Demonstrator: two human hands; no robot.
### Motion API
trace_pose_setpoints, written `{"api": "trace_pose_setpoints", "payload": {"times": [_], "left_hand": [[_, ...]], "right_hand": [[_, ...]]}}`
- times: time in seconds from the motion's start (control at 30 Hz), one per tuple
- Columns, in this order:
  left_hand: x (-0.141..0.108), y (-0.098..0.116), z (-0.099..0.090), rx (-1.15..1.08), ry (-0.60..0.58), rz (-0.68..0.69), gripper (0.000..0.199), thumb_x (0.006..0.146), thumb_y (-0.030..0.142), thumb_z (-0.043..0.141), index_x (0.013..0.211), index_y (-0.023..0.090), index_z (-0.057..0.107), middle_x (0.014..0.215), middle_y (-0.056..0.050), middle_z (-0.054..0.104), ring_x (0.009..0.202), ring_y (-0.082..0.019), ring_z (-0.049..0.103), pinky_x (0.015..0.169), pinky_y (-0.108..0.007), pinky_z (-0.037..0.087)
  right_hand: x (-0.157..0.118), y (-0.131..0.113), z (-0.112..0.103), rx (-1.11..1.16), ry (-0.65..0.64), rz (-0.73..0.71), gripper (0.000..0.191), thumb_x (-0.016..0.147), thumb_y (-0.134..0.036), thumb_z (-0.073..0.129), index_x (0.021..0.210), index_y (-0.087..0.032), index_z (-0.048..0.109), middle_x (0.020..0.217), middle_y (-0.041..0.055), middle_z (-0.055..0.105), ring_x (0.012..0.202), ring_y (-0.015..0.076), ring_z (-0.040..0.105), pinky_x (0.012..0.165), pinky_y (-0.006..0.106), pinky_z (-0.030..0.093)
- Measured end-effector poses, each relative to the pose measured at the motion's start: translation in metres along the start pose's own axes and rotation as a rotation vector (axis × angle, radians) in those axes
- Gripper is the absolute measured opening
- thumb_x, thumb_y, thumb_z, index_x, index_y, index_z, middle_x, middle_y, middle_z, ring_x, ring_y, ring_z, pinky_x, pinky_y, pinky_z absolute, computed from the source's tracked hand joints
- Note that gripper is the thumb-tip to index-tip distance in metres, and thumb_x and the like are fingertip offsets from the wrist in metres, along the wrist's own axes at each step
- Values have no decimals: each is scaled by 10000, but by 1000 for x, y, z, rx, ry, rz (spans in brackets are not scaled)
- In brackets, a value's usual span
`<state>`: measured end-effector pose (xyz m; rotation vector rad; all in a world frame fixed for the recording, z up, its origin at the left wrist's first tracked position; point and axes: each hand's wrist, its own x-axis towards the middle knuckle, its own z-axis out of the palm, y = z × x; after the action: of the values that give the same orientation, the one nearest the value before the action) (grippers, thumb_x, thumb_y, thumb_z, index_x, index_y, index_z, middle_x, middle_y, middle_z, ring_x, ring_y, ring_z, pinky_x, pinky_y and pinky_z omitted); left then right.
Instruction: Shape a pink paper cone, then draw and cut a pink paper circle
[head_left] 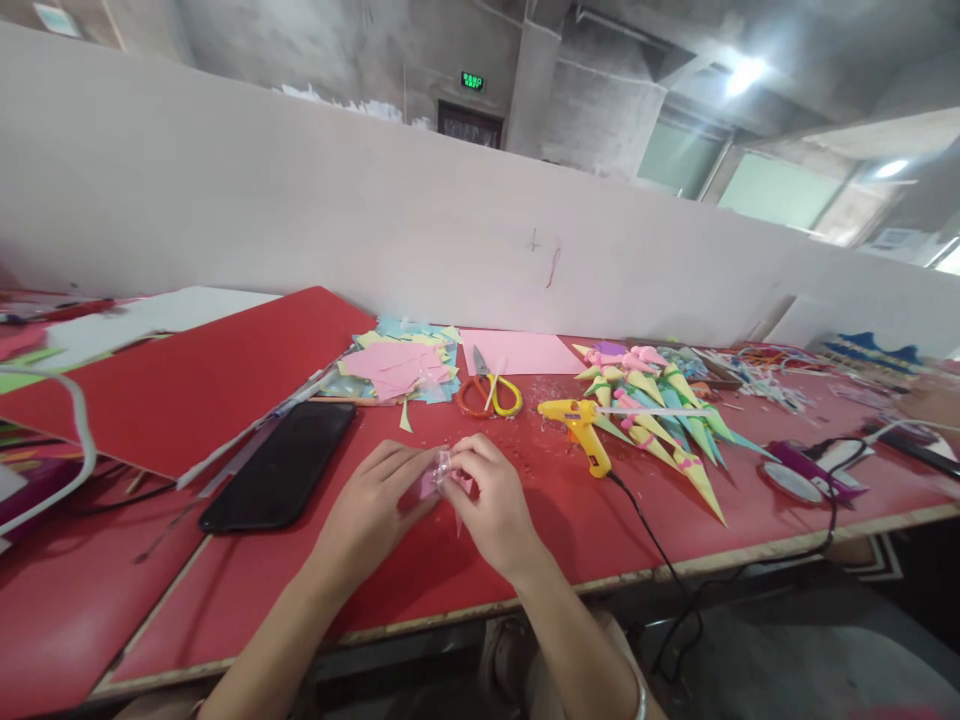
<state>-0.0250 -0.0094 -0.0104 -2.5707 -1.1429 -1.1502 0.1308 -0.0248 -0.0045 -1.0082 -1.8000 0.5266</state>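
Close together over the front of the red table, my left hand [379, 500] and my right hand [491, 500] pinch a small pink paper piece [429, 486] between them. Something clear and shiny, like tape [442, 462], shows at the fingertips on top of it. The fingers cover most of the paper, so its full shape is hidden. Beyond my hands lie scissors [508, 398] with one red and one yellow handle loop. To the right rests a yellow hot glue gun [589, 430] with a white glue stick [660, 411] in its back.
Left of my hands lies a black phone [281, 468] beside a large red sheet [225, 370]. Paper scraps [397, 365] and a pink sheet [525, 352] are at the back. Several paper cones [701, 485] pile up on the right. A black cord [652, 535] hangs over the table edge [600, 582].
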Motion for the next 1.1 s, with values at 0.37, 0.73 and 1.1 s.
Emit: {"api": "trace_pose_setpoints", "payload": {"times": [0.37,0.73,1.1], "left_hand": [[5,3,1,-7,39,8,305,828,390,483,967,152,613,828,-61,683,753,-169,561,692,-278,471],[6,3,-2,33,-10,-108,379,805,460,458,972,164,627,868,-71,686,782,-192,580,731,-304,474],[1,-12,-8,239,-206,-384,317,781,363,425,961,176,607,923,-95,677,841,-258,589,721,-349,460]], "right_hand": [[3,-1,2,307,107,113,95,776,-173,501,739,-165,588,786,22,527,735,128,524,646,218,421],[7,2,-1,896,296,451,164,711,-313,616,739,-158,661,618,-23,572,584,77,500,612,204,415],[7,6,-3,1033,297,507,191,629,-265,711,790,-162,713,647,2,658,588,71,558,618,191,457]]}}
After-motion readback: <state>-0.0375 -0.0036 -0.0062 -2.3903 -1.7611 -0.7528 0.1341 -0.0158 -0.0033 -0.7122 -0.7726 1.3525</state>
